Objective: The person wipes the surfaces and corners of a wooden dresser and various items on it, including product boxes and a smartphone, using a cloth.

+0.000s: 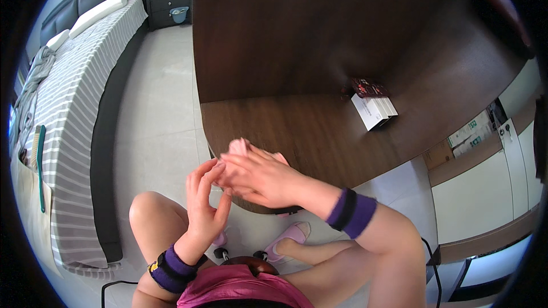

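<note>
A crumpled pink cloth is between my hands over the near left corner of the dark wooden desk. My right hand lies across it, back upwards, hiding most of it. Bits of pink show beyond the fingers and under the palm. At the cloth's left side, my left hand has its fingers curved and its fingertips and thumb against the cloth, close to the right fingertips. The cloth and fingers are slightly blurred. Each wrist wears a purple band with a black strap.
A white box and a dark patterned packet sit on the desk. Left stands a bed with a striped sheet and a green-handled brush. A nightstand is behind; white cabinets are at right.
</note>
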A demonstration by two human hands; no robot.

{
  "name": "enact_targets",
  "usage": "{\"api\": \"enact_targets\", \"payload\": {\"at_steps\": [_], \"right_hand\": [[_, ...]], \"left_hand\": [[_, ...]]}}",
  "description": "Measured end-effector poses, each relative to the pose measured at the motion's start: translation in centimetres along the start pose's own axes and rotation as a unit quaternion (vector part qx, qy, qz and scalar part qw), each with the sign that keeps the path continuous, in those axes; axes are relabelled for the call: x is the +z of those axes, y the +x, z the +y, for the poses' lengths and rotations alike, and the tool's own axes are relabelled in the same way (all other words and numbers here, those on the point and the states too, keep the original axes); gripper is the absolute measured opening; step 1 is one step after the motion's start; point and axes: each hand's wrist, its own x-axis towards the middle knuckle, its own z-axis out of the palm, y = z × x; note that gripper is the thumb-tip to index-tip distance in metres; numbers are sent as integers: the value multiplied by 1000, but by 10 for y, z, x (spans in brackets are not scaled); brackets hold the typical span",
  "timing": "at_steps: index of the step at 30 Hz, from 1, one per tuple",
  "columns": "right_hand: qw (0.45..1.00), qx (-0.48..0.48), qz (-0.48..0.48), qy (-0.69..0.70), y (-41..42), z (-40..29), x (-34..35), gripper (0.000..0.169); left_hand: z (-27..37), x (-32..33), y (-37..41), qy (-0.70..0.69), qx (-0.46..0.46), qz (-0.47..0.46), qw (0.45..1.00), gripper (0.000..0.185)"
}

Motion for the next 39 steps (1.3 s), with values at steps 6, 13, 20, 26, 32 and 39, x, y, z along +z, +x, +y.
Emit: {"api": "enact_targets", "payload": {"at_steps": [6, 13, 20, 26, 32, 39], "right_hand": [[993, 83, 1, -89, -108, 0, -45, 49], [928, 304, 114, -185, -234, 66, -102, 54], [848, 401, 263, -224, -274, 105, -127, 52], [880, 349, 245, -210, -265, 114, -131, 58], [881, 380, 226, -166, -272, 116, -151, 52], [815, 452, 282, -228, -280, 134, -146, 54]], "left_hand": [[30, 26, 16, -49, 56, -97, 992, 46], [54, 83, 24, -58, 104, -198, 973, 41], [71, 120, 55, -26, 124, -282, 951, 35], [69, 128, 80, -36, 145, -367, 918, 24], [70, 129, 99, -124, 98, -454, 877, 20], [65, 137, 101, -114, 153, -443, 876, 21]]}}
